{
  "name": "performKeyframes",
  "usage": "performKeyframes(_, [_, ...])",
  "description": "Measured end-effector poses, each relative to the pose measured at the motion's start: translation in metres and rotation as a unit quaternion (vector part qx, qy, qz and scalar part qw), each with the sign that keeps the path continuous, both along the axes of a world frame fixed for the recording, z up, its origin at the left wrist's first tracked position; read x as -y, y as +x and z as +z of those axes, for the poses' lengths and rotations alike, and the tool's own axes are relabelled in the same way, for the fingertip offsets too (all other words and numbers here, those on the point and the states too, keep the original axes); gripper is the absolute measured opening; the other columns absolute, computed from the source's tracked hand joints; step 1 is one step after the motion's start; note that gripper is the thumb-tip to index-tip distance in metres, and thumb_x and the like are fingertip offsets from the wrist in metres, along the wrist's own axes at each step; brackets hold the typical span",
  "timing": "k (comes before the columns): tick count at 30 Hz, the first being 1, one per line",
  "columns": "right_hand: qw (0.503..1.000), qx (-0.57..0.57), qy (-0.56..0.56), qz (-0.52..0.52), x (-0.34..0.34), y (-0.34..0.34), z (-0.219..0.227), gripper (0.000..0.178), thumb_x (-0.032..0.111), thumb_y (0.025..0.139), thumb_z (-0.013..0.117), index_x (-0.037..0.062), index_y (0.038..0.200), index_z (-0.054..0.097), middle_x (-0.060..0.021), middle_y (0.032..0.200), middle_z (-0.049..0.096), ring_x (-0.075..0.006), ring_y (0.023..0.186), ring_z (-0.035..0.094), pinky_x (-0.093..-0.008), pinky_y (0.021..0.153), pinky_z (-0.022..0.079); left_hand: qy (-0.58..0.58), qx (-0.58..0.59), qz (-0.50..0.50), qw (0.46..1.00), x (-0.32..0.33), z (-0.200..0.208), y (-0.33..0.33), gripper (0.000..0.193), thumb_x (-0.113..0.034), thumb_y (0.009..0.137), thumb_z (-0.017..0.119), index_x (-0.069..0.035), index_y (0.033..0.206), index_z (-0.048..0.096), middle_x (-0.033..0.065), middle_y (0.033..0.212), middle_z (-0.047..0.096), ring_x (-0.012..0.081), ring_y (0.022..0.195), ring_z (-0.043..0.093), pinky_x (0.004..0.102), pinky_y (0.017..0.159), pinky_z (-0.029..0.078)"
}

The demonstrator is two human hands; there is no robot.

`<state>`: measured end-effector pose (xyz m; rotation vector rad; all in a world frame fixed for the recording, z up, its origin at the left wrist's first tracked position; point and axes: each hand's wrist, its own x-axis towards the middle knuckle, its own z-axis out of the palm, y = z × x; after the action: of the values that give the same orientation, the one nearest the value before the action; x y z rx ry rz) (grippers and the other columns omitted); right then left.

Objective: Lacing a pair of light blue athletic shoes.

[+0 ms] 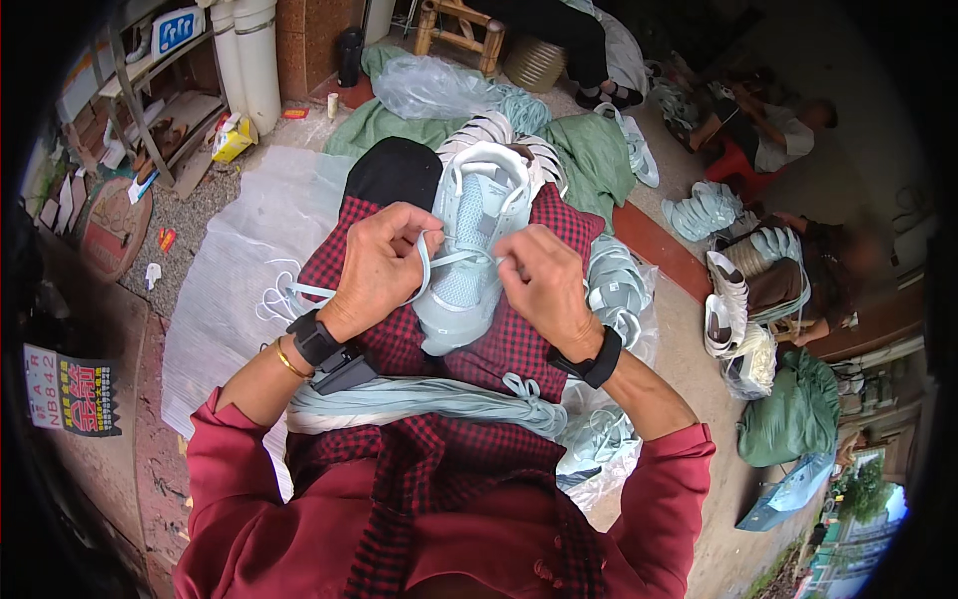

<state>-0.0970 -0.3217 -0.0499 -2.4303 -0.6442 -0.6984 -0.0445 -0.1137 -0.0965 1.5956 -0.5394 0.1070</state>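
A pale blue sneaker (459,283) rests on my lap with its toe toward me, over a red and black checked apron (504,357). My left hand (381,262) is at the shoe's left side, thumb and fingers pinching a light blue shoelace (426,262); part of the lace loops below the hand. Across the shoe's tongue the lace runs to the right. There my right hand (546,288) has its fingertips closed on the lace beside the eyelets. A thick bundle of pale blue laces (429,401) lies across my lap, nearer my body.
White-striped shoes (489,128) sit beyond the sneaker. Several pale blue shoe pieces (616,285) lie to my right. White sheeting (235,290) covers ground at left. Green cloth (589,160) and clear plastic (424,85) lie ahead. Other people sit farther off, one by a red stool (743,178).
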Motion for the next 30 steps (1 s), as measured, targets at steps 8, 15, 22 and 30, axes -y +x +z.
performKeyframes(8, [0.872,-0.383,0.305,-0.014,0.026,0.019,0.004,0.012,-0.004,0.082,0.070,-0.0005,0.094,0.069,-0.0030,0.086,0.070,-0.0062,0.075,0.063,-0.0201,0.068,0.051,-0.004,0.020,0.039,0.999,0.001,-0.007,-0.002,0.009,-0.003,0.089,0.070,-0.001,0.094,0.063,0.0008,0.079,0.067,0.0023,0.070,0.061,0.0187,0.057,0.048])
performKeyframes(15, [0.815,-0.453,0.360,0.035,0.036,0.019,0.012,0.014,-0.004,0.085,0.070,0.0026,0.097,0.068,-0.0036,0.091,0.070,-0.0098,0.081,0.065,-0.0220,0.075,0.052,0.000,0.037,0.056,0.998,0.003,-0.006,0.000,0.009,-0.002,0.087,0.070,-0.003,0.093,0.063,0.0006,0.079,0.068,0.0032,0.070,0.062,0.0187,0.057,0.048])
performKeyframes(22, [0.872,-0.379,0.310,0.004,0.022,0.020,0.001,0.014,-0.005,0.083,0.067,0.0026,0.094,0.065,0.0008,0.087,0.065,-0.0056,0.078,0.061,-0.0200,0.070,0.049,0.006,0.040,0.075,0.996,0.005,0.004,0.003,0.009,0.003,0.077,0.071,-0.003,0.083,0.067,0.0042,0.075,0.065,0.0087,0.064,0.060,0.0232,0.056,0.048])
performKeyframes(30, [0.862,-0.402,0.308,0.005,0.018,0.019,0.008,0.019,-0.006,0.080,0.068,0.0034,0.096,0.062,0.0020,0.086,0.062,-0.0043,0.078,0.057,-0.0191,0.070,0.048,-0.056,-0.015,0.024,0.998,0.002,-0.011,0.016,0.009,0.002,0.076,0.073,-0.003,0.082,0.068,0.0028,0.068,0.064,0.0068,0.061,0.057,0.0231,0.055,0.047])
